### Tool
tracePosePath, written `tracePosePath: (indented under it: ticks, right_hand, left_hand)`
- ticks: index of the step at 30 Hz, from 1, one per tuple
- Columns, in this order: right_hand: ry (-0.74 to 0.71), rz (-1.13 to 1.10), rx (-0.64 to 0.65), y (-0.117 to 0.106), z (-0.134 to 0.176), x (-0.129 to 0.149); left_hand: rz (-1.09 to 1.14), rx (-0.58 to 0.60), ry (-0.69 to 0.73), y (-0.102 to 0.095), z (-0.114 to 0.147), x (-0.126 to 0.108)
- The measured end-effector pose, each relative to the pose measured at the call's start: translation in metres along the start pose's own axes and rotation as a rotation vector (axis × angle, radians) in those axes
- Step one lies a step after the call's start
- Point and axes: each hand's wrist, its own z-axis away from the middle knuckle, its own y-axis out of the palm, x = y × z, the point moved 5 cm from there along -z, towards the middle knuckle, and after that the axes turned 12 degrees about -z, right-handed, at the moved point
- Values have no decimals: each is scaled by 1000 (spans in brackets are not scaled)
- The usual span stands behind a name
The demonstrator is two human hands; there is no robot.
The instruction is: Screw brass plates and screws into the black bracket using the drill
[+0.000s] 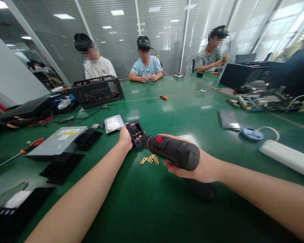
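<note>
My right hand (192,165) is wrapped round the grip of a black cordless drill (173,150) with a red switch on top. The drill's front end points left, at a small black block (135,131) with brass-coloured metal parts inside. My left hand (126,137) grips that block by its left side and holds it tilted above the table. Whether the drill's bit touches a screw cannot be made out. Just below the block, several small brass plates (149,159) with holes lie on the green table. Beyond my left hand rests a hard disk drive (113,123).
To the left lie an optical drive (66,136), an orange-handled screwdriver (27,148) and black panels (62,167). A white power strip (288,157) and circuit boards (263,98) are on the right. Black computer cases (97,91) stand farther back. Several people sit across the table.
</note>
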Motion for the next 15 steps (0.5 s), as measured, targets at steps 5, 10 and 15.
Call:
tracePosePath:
  ticks: [5,10,15]
  right_hand:
    - [1,3,3,0,0,0]
    - [16,6,1,-1,0,1]
    - [9,11,2,-1,-1,1]
  left_hand:
    - [31,-40,-21,-1,-1,1]
    - [5,-32,-23,-1,-1,1]
    - [-10,1,7,0,0,0]
